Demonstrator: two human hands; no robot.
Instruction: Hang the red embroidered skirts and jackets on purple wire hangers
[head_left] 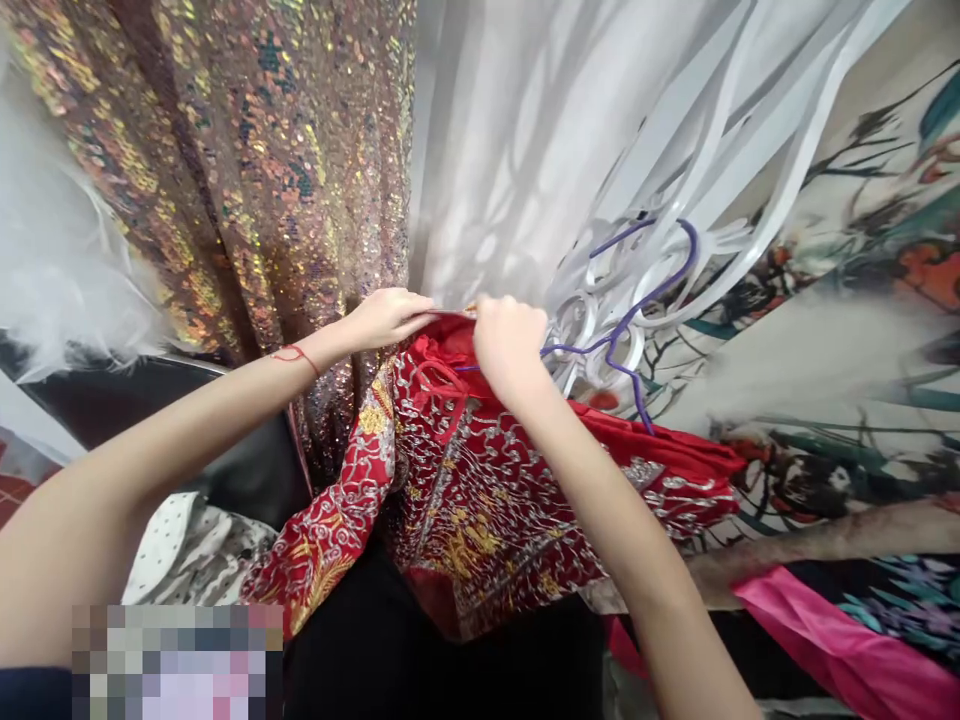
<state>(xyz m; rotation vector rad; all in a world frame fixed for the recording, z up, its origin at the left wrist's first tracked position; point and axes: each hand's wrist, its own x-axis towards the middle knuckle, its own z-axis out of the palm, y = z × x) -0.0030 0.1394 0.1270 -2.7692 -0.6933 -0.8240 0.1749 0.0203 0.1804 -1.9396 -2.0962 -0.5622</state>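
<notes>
Both hands meet at the top edge of one red garment (480, 500). The left hand (390, 318) is closed in a pinch on that edge, fingers pointing right. The right hand (510, 345) is curled shut over the same edge just beside it, and the two nearly touch. A single red thread (296, 355) circles the left wrist.

The red garment hangs down from the hands at the centre of the view. It is stitched all over with silver and gold patterns, and one sleeve falls to the lower left. One purple hanger (654, 297) runs from under the right hand up and to the right, its hook among a cluster of white hangers (592, 310). These overlap too closely to count.

Cloth crowds in on every side. A sequinned fabric (247, 170) hangs straight above the left hand, touching the red garment's left edge. A white garment (525, 130) hangs above the right hand. A floral printed fabric (847, 330) fills the right side, with a pink fabric (840, 650) below it at the lower right corner. At the far left is something white and fluffy (52, 280), and a dotted white cloth (187, 550) lies under the left forearm on a black surface (247, 470). Little open room shows around the hands. A pixelated patch (176, 660) at the lower left cannot be read.
</notes>
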